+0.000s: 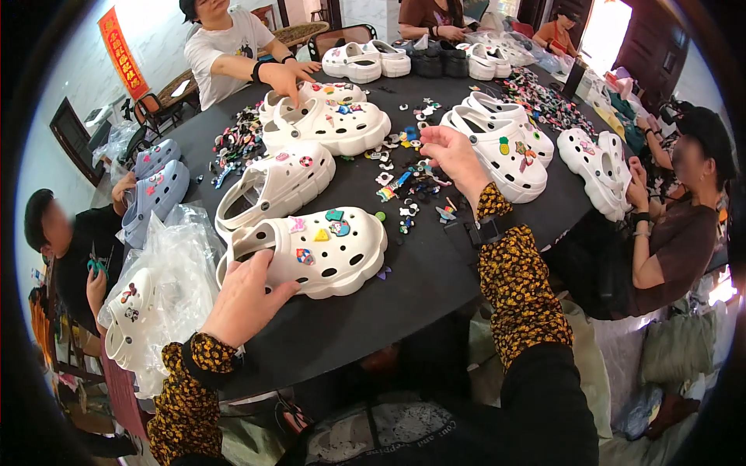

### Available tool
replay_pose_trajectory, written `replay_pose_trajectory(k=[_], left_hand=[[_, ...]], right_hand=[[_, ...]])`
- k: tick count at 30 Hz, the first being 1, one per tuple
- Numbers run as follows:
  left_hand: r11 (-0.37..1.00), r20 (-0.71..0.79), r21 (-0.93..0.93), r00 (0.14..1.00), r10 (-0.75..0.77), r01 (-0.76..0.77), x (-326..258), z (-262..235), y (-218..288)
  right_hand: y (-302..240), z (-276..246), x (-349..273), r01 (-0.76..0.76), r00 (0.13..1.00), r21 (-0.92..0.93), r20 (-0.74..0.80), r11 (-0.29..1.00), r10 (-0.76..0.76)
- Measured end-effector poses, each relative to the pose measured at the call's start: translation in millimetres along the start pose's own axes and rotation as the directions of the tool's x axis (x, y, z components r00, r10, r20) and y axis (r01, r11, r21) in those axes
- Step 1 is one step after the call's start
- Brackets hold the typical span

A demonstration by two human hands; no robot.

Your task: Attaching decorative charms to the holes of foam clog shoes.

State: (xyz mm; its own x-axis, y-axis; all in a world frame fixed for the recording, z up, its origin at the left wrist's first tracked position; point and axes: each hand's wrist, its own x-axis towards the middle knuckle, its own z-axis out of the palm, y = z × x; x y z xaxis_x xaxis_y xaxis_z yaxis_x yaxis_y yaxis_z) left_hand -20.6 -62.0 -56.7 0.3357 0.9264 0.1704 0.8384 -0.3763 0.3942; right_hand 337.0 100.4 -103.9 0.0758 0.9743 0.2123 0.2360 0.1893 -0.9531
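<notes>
My left hand (249, 293) grips the heel side of a white clog (342, 252) at the near left of the table. Several colourful charms sit in this clog's holes, among them a yellow triangle and a green-and-blue piece. Just behind it lies a second white clog (280, 180) with two round charms. Over the middle of the table, my right hand (454, 159) has its fingers drawn together. A blue and yellow shoe charm (409, 137) shows right at its fingertips; whether they hold it or anything else I cannot make out. Loose charms (412, 182) are scattered below that hand.
White clogs (501, 151) stand to the right of my right hand, more (326, 120) at the far left. Charm heaps (237, 144) lie on the dark table (420, 287). Clear plastic bags (179, 256) and lilac clogs (155, 190) are at left. Several people work around the table.
</notes>
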Motion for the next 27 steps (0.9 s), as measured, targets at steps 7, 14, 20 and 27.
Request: replay_pose_trajectory(k=[7,14,20,27], left_hand=[[0.997,0.103,0.052,0.992,-0.07,0.065,-0.3,-4.6,-3.1],[0.998,0.211,0.003,0.975,-0.068,0.069,-8.1,-34.1,-23.7],[0.984,-0.048,-0.162,0.996,-0.081,0.072,13.1,-56.0,-20.4],[0.827,-0.101,-0.561,0.99,-0.098,0.025,76.7,-57.3,14.6]], right_hand=[[9.2,12.8,-10.0,0.087,0.995,-0.137,0.066,0.987,-0.078],[8.2,5.7,3.0,0.196,0.98,-0.352,0.084,0.915,-0.178],[-8.6,36.1,27.8,0.348,0.938,-0.429,0.169,0.834,-0.304],[11.6,72.2,54.2,0.328,0.941,-0.559,0.268,0.762,-0.209]])
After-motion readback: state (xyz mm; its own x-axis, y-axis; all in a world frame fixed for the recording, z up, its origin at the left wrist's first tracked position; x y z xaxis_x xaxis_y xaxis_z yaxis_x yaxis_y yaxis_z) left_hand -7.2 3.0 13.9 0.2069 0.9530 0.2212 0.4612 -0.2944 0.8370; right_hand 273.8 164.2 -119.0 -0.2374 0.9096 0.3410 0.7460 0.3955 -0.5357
